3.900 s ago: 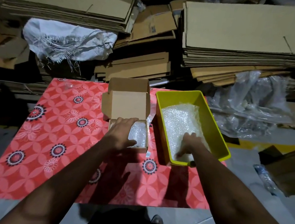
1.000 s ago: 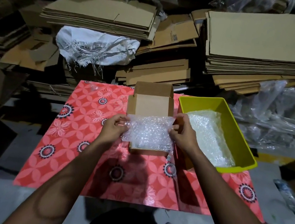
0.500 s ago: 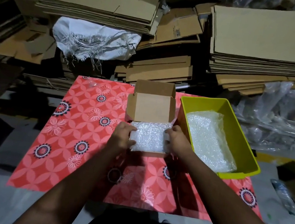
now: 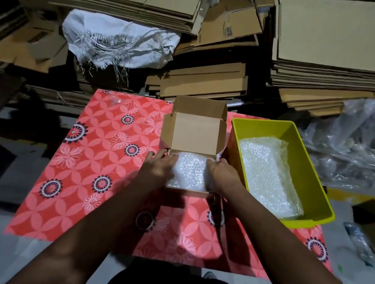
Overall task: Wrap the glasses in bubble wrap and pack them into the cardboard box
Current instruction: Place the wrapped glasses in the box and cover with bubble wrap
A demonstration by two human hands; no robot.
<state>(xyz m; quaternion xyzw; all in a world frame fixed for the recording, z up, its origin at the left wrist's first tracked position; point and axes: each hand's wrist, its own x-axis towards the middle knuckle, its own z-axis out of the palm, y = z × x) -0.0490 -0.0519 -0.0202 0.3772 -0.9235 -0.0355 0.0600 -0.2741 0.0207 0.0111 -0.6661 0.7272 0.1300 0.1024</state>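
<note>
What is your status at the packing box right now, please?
Left hand and right hand press bubble wrap into the cardboard box. Lid open. Nothing in the way.

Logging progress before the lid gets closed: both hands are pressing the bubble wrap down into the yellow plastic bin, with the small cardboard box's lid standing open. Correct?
Not quite. The head view shows the left hand and right hand pressing the clear bubble wrap into the small brown cardboard box, not the yellow plastic bin beside it. The box's lid does stand open.
</note>
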